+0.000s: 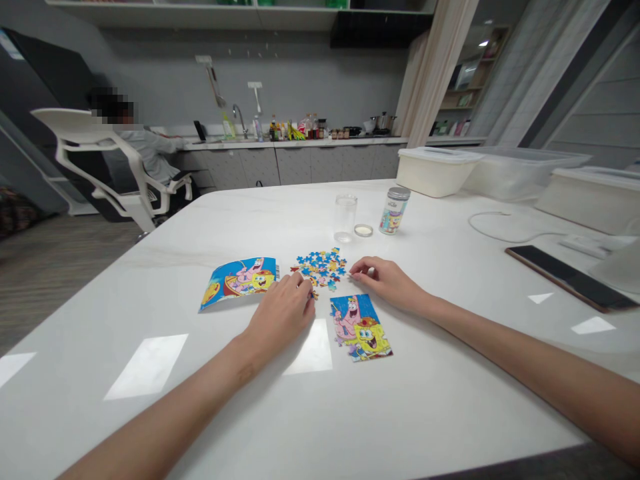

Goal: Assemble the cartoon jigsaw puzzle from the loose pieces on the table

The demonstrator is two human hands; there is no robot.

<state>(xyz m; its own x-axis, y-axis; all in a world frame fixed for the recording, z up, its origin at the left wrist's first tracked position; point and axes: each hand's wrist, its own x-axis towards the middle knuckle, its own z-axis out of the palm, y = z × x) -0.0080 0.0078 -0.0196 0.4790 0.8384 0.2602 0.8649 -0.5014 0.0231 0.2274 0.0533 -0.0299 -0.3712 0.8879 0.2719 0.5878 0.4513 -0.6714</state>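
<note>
My left hand [286, 305] rests at the left front of a loose pile of jigsaw puzzle pieces [323, 265], its fingers curled in. Some pieces show by its fingertips; what it grips, if anything, is hidden. Right of the pile, my right hand [383, 279] has thumb and fingers pinched on what looks like a puzzle piece [351, 274], small and seen edge-on. Between my forearms lies a joined puzzle section [361, 328] with a pink starfish and a yellow sponge character, its left and lower edges uneven. A curved picture sheet [240, 280] with similar figures lies beyond my left hand.
Behind the pile stand a clear jar [345, 219], a metal lid [363, 231] and a closed printed jar [395, 211]. To the right are a phone [567, 275], a white cable [500, 233] and storage boxes [435, 173]. A person sits on a white chair [95, 133] at far left.
</note>
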